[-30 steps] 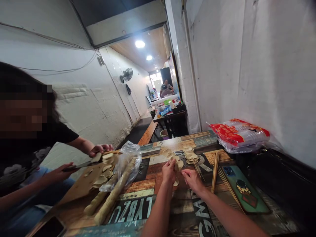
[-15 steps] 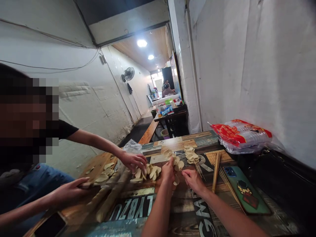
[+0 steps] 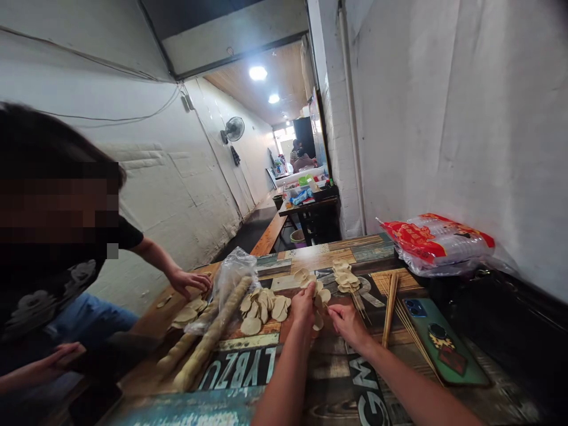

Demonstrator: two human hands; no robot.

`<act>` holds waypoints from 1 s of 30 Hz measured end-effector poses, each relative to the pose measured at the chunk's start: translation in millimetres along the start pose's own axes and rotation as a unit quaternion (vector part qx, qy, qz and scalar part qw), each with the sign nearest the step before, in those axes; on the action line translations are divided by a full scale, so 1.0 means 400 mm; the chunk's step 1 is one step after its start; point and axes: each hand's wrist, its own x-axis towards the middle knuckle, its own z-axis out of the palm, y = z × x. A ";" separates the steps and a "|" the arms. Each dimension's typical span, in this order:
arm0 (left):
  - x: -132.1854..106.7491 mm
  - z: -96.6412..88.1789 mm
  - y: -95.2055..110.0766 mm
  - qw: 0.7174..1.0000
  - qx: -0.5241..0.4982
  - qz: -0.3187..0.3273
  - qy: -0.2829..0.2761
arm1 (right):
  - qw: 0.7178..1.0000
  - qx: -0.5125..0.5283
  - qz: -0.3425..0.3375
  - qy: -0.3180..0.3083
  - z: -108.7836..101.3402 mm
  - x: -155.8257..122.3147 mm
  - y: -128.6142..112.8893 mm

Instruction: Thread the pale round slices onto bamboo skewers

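Fingers on the left hand [image 3: 303, 306] are curled in pretty snug, thumb on top, pinching a fan of pale slices [image 3: 325, 296] that pokes out around 12 o'clock from the knuckles. Right hand [image 3: 348, 324] has thumb and forefinger pressed together right by the edge of that bunch; too small to tell what's between the tips, tbh. Loose slice pile [image 3: 260, 307] sits at 9 o'clock from the left hand, and a skewered bunch [image 3: 346, 277] is at 2. From the right hand, thin sticks [image 3: 390, 307] are at 3 o'clock, with a green phone [image 3: 450, 349] past them.
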 end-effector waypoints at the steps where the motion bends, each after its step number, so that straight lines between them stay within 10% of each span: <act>1: -0.005 0.003 0.001 1.000 -0.007 -0.003 0.004 | 1.000 -0.003 -0.003 0.004 0.001 0.001 0.002; 9: -0.006 0.005 0.036 0.994 -0.065 -0.091 -0.014 | 1.000 -0.001 -0.008 0.018 -0.001 0.008 0.006; 30: 0.015 -0.017 0.055 0.986 -0.126 -0.055 -0.097 | 0.998 0.045 0.040 -0.019 -0.005 0.007 -0.008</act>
